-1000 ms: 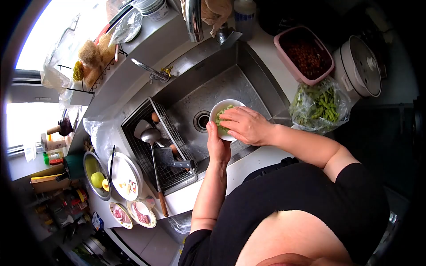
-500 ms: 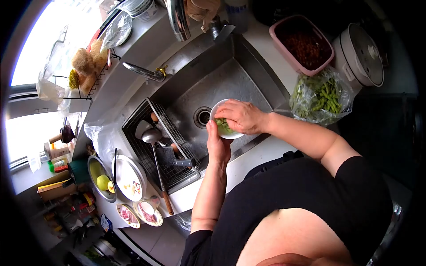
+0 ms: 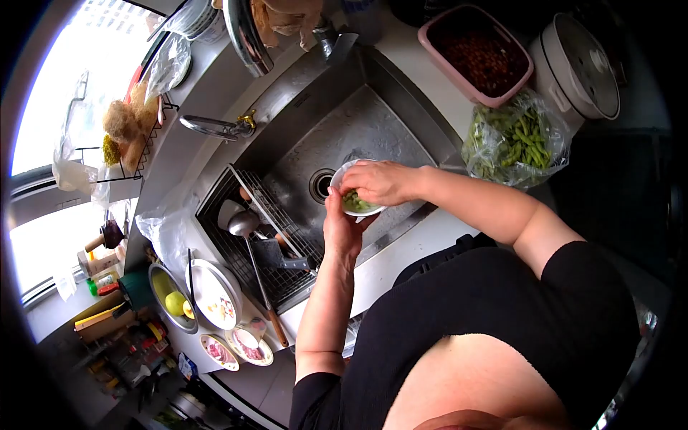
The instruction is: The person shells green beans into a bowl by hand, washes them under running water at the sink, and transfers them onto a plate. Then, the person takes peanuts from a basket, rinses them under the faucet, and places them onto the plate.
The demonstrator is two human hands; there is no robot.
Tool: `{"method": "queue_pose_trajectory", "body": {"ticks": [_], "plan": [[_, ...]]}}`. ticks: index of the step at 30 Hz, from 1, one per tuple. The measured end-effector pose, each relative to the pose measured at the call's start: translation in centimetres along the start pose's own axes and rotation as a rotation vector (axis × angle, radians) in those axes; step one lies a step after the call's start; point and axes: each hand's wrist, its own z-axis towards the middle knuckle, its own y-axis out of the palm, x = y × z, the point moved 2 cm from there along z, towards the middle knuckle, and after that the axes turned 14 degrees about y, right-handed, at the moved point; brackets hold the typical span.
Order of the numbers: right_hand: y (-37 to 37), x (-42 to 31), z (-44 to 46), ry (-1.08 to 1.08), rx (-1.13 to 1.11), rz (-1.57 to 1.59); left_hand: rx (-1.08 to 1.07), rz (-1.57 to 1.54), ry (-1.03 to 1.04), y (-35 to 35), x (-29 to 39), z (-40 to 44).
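White bowl (image 3: 343,176), green beans (image 3: 353,201), pink tub (image 3: 494,101).

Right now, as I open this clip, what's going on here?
A person's left hand holds a round white bowl at the near side of a stainless-steel sink. The right hand has its fingers in the bowl, among small pale-green pieces; whether they grip any is hidden. On the counter to the right sits a clear plastic bag of green pods.
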Motion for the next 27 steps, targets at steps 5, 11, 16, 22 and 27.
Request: {"method": "queue_pose_trajectory", "body": {"ticks": [5, 11, 16, 22, 27], "plan": [[0.6, 0.9, 0.7, 0.075, -0.068, 0.057, 0.020, 0.030, -0.060, 0.2, 0.6, 0.0], [1.0, 1.1, 0.9, 0.144, -0.185, 0.132, 0.058, 0.064, -0.201, -0.2, 0.7, 0.1], [3.0, 2.4, 1.3, 0.290, -0.365, 0.436, -0.002, 0.152, -0.327, -1.7, 0.5, 0.9], [4.9, 2.4, 0.6, 0.515, -0.447, 0.677, -0.009, 0.304, -0.521, -3.0, 1.0, 1.6], [7.7, 3.6, 0.9, 0.487, -0.445, 0.810, -0.031, 0.449, -0.680, -4.1, 1.2, 2.3]]}}
